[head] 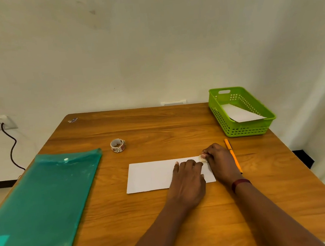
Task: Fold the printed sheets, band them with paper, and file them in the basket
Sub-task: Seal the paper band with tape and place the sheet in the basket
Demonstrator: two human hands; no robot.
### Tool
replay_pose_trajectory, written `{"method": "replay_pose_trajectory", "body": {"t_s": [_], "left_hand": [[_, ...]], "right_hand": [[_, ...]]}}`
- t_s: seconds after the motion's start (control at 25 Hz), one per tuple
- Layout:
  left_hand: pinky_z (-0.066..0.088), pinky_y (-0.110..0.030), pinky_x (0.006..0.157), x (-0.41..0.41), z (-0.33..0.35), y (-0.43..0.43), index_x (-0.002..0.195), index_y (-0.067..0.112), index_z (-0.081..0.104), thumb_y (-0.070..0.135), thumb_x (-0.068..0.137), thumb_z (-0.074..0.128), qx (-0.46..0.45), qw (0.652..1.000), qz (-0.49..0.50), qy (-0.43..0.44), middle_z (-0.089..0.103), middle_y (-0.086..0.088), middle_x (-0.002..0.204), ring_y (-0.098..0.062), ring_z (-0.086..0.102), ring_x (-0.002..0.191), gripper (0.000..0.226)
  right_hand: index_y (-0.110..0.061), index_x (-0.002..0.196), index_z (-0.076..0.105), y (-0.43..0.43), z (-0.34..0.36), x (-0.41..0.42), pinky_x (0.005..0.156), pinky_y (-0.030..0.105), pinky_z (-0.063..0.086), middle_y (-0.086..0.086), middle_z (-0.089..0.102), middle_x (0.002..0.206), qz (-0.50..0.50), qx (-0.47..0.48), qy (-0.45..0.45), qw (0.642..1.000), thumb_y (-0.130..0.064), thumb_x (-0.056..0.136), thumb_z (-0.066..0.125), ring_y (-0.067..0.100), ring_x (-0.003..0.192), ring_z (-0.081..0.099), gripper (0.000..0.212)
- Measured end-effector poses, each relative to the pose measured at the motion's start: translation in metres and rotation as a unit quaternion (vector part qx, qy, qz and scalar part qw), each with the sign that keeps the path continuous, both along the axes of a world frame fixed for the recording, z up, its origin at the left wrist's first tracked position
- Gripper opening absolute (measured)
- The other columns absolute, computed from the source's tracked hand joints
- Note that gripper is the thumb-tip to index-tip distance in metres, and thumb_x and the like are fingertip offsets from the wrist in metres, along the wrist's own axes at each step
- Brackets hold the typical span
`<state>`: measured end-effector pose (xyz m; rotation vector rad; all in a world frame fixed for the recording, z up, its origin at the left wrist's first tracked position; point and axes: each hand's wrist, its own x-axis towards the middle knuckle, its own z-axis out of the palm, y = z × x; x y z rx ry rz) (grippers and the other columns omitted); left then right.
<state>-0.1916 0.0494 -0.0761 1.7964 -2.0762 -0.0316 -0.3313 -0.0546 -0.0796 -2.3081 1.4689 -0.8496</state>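
At the middle of the desk (pixel 158 127), the folded sheet (pixel 153 176) lies flat, long side towards you. Your left hand (pixel 187 182) rests on its right half, fingers (pixel 190 163) laid out flat and pressing, not gripping. Your right hand (pixel 221 162) pinches a small paper strip (pixel 203 158) at the sheet's far right corner, thumb and fingertips clenched on it.

Looks like the banding step, just started. To do it well:
- Keep the left palm down so the fold doesn't spring open or slide.
- Lay the strip square to the long edge; a skewed band will probably walk off.
- Pull it snug before wrapping under, but not so hard that the sheet buckles.
- Lift only the right end to pass the strip beneath, and keep the rest flat on the desk.
- Can't tell if the strip is sticky or how long it is; check that it reaches round before committing.

Count:
- Folded sheets: 1 on the desk, plus 1 white sheet (pixel 240 114) seen in the basket. Can't tell if more lie under it.
- Basket (pixel 218 115): 1, green, far right corner, well apart from your hands.
- Roll (pixel 117 145) of strip: 1, beyond the sheet's left end.
- Pen (pixel 232 155): 1, orange, just beside your right hand.
- Teal folder (pixel 46 203): 1, left side.
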Motion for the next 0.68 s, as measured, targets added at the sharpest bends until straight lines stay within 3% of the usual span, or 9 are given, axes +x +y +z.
{"method": "replay_pose_trajectory", "body": {"t_s": [0.28,0.48,0.68], "left_hand": [[0.031,-0.049,0.112,0.0002,-0.0054,-0.0023,0.147,0.017,0.034,0.039,0.096,0.028,0.003,0.999,0.008,-0.035,0.046,-0.008,0.137,-0.026,0.046,0.121,0.055],[0.028,-0.051,0.113,-0.0007,-0.0045,-0.0032,0.148,0.021,0.033,0.043,0.094,0.023,0.023,0.999,0.003,-0.049,0.042,-0.009,0.141,-0.027,0.043,0.126,0.059],[0.027,-0.057,0.11,-0.0019,0.0012,-0.0029,0.143,0.016,0.04,0.04,0.096,0.032,0.035,0.997,-0.018,-0.072,0.035,-0.011,0.151,-0.03,0.04,0.13,0.054]], "right_hand": [[-0.011,0.1,0.073,0.0029,-0.0013,0.0012,0.073,0.025,0.049,0.002,0.064,0.098,0.007,-0.028,0.02,0.999,-0.013,0.093,0.061,0.015,0.088,0.06,0.014],[-0.012,0.1,0.074,0.0022,-0.0004,0.0014,0.073,0.021,0.046,0.002,0.064,0.098,0.006,-0.023,0.028,0.999,-0.011,0.092,0.063,0.014,0.088,0.059,0.015],[-0.013,0.113,0.07,0.0032,0.0035,0.0027,0.078,0.017,0.042,0.001,0.065,0.106,-0.018,-0.007,-0.001,1.0,-0.011,0.091,0.064,0.013,0.093,0.06,0.022]]}}
